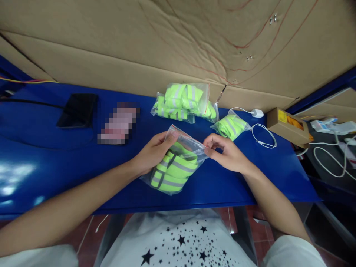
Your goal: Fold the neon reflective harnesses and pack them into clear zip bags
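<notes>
A clear zip bag [191, 142] is held over the blue table, its red-lined top edge facing away from me. Inside it lies a folded neon yellow-green reflective strap [178, 168] with grey stripes and black parts. My left hand [155, 152] grips the bag's left side, thumb on top near the upper left corner. At the upper right corner, my right hand [224, 150] pinches the red-lined edge between thumb and fingers. Just beyond, more bagged reflective straps [185, 98] lie in a pile, and another bagged strap [232, 125] rests beyond my right hand.
On the blue table [116, 193] a black flat device [78, 110] and a blurred-out item [119, 124] lie at left. A white charger [257, 113] with its cable [267, 139] and an open cardboard box [289, 126] are at right. A cardboard panel [111, 44] stands behind.
</notes>
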Demonstrator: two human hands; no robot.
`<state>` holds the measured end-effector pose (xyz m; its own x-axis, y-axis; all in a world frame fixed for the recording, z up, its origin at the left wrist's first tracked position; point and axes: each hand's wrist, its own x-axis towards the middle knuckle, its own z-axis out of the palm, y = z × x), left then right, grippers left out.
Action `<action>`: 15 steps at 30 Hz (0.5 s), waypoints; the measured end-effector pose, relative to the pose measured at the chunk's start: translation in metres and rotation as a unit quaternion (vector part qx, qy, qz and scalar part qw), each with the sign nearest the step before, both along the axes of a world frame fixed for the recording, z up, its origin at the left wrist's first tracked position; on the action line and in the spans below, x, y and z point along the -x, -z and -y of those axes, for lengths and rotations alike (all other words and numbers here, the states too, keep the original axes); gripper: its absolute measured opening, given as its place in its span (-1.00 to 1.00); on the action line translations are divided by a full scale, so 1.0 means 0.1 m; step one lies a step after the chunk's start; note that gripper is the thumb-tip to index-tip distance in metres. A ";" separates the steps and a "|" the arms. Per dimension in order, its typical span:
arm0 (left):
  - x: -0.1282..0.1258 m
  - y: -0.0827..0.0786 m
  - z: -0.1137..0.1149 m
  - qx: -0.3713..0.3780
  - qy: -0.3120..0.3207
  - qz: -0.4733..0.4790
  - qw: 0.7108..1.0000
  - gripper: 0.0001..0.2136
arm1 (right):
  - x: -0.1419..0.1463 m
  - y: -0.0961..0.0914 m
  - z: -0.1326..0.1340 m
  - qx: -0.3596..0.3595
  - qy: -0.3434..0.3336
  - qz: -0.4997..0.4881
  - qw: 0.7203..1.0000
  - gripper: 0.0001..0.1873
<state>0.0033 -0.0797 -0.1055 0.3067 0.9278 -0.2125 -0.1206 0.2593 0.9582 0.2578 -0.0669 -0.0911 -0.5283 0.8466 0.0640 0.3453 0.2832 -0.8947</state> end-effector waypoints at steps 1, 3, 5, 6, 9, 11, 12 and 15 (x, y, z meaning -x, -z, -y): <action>-0.01 0.00 0.01 -0.002 0.001 -0.004 1.000 -0.49 | 0.01 0.00 0.01 0.008 0.003 -0.008 1.000 -0.86; -0.01 0.00 0.02 -0.006 0.001 -0.011 1.000 -0.49 | 0.02 0.02 0.02 0.021 0.009 -0.022 0.999 -0.82; -0.02 0.02 0.03 -0.008 0.007 -0.014 1.000 -0.49 | 0.03 0.02 0.03 0.028 0.012 -0.020 0.999 -0.79; -0.02 0.03 0.04 -0.007 0.010 -0.013 1.000 -0.48 | 0.03 0.02 0.03 0.030 0.013 -0.016 0.999 -0.78; -0.03 0.05 0.04 0.007 0.003 -0.005 1.000 -0.48 | 0.00 0.01 0.02 0.050 0.006 -0.017 0.999 -0.74; -0.03 0.07 0.03 0.022 -0.026 0.005 0.999 -0.50 | -0.02 0.00 -0.01 0.080 -0.009 -0.027 0.996 -0.73; -0.04 0.07 0.02 0.029 -0.041 0.012 0.999 -0.52 | -0.04 0.00 -0.02 0.096 -0.016 -0.031 0.995 -0.72; -0.04 0.06 0.01 0.051 -0.055 0.041 0.996 -0.57 | -0.06 0.00 -0.06 0.123 -0.018 -0.032 0.992 -0.66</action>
<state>0.0075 -0.0807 -0.1119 0.2242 0.9320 -0.2847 -0.2315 0.3347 0.9134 0.2638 -0.0611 -0.0914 -0.5602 0.8213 -0.1076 0.2797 0.0653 -0.9579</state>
